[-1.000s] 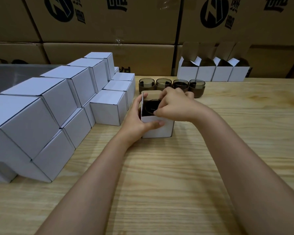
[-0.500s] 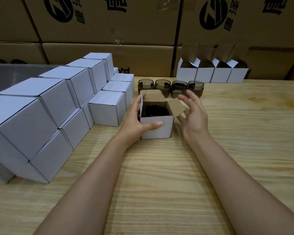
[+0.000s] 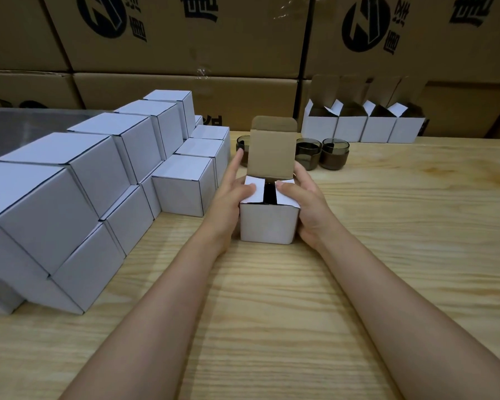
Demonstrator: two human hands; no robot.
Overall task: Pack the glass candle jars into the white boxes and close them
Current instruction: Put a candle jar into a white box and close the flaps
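White box, side flaps pinned, lid not yet folded

White box (image 3: 267, 223) sits on the counter (image 3: 272, 313) with the jar (image 3: 270, 193) inside it, dark in the gap between the side flaps. The left hand (image 3: 237, 194) and right hand (image 3: 300, 197) each clasp a side of the box, thumbs pressing the flaps flat. The lid (image 3: 272, 148) stands upright at its far edge. Lifting a thumb to fold the lid could let a flap spring up and jam the tuck. A hard push could also slide the box into the spare jars (image 3: 335, 154) just behind it.
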